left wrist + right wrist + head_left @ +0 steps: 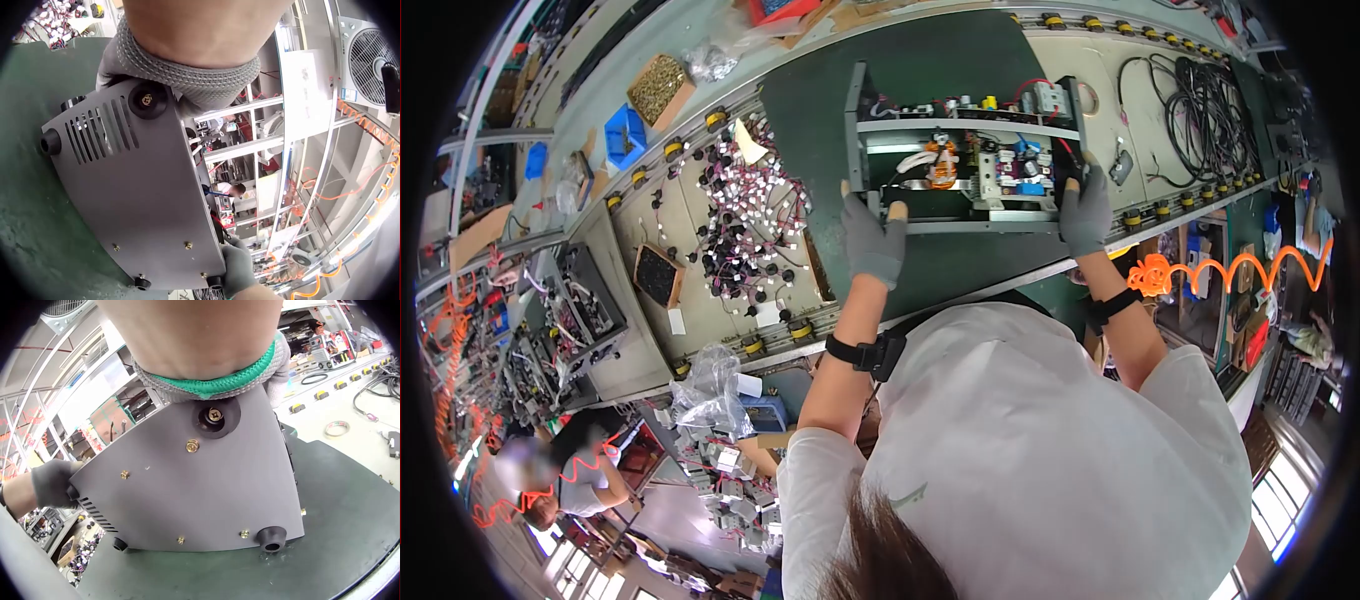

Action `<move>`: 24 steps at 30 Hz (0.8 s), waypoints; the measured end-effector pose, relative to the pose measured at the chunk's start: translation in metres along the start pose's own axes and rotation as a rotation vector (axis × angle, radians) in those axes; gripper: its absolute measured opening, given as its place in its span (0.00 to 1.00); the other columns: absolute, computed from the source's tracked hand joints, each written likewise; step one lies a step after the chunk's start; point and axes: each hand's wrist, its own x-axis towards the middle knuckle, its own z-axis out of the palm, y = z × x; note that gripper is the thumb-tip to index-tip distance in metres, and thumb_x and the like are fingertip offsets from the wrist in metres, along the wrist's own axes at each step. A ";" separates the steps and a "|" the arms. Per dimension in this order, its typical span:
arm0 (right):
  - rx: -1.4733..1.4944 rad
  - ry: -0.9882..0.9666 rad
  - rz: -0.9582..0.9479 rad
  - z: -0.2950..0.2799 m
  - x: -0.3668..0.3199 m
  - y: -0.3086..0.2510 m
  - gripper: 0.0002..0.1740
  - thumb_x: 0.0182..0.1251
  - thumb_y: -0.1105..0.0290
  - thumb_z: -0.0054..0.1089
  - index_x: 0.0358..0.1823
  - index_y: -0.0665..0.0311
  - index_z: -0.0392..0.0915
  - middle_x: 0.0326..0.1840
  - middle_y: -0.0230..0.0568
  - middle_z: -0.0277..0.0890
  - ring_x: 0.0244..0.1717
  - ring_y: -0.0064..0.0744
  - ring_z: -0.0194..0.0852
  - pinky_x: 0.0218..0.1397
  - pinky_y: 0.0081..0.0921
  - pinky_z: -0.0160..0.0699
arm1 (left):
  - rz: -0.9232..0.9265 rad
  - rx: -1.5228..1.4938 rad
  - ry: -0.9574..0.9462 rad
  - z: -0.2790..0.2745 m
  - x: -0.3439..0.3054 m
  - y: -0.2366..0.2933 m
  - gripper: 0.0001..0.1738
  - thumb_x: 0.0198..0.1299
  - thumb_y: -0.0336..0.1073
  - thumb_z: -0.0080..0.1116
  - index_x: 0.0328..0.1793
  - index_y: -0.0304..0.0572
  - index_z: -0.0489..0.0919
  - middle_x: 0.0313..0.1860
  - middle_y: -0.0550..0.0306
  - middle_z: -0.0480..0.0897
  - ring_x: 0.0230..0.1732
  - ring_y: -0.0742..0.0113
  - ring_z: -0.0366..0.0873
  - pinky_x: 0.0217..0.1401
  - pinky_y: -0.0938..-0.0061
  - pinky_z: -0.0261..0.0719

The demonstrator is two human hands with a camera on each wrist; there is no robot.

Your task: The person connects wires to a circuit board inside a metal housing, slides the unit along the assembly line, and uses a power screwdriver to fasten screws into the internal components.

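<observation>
Both gloved hands grip an open grey metal chassis (960, 228) at its two near corners. My left hand (877, 238) holds the left corner and my right hand (1085, 212) the right one. Inside the frame are a copper-wound coil (942, 165), circuit boards with blue parts (1028, 170) and some wiring. The chassis is tilted, its underside (137, 187) facing the wrist cameras. That underside carries black rubber feet (272, 539), brass screws (192, 445) and vent slots (103, 131). The gripping fingers are largely hidden behind the panel in both wrist views.
Below the chassis lies a green work surface (800, 120). To its left is a heap of small wired connectors (740, 220); coiled black cable (1205, 120) lies on the right. Rails with yellow rollers (800, 330) run alongside. An orange coiled hose (1160, 275) hangs at the right.
</observation>
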 end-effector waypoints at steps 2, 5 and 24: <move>-0.058 0.014 0.024 0.003 0.003 0.009 0.25 0.62 0.65 0.46 0.62 0.58 0.61 0.52 0.53 0.70 0.48 0.55 0.72 0.47 0.44 0.72 | -0.061 0.031 -0.088 0.000 0.001 0.006 0.51 0.53 0.49 0.59 0.72 0.29 0.42 0.63 0.29 0.59 0.61 0.34 0.63 0.62 0.56 0.66; -0.091 -0.011 0.165 0.001 0.011 0.027 0.24 0.64 0.64 0.47 0.62 0.55 0.62 0.52 0.52 0.73 0.49 0.56 0.73 0.47 0.44 0.72 | -0.059 0.005 -0.106 0.017 0.001 0.008 0.54 0.52 0.51 0.60 0.71 0.25 0.42 0.62 0.28 0.60 0.60 0.33 0.65 0.62 0.57 0.65; -0.653 -0.045 0.720 -0.043 0.119 0.172 0.30 0.51 0.57 0.52 0.57 0.58 0.71 0.57 0.51 0.73 0.58 0.50 0.71 0.58 0.42 0.69 | -0.542 0.175 -0.254 0.011 0.013 -0.125 0.17 0.57 0.39 0.53 0.52 0.45 0.76 0.55 0.51 0.76 0.50 0.53 0.77 0.52 0.65 0.75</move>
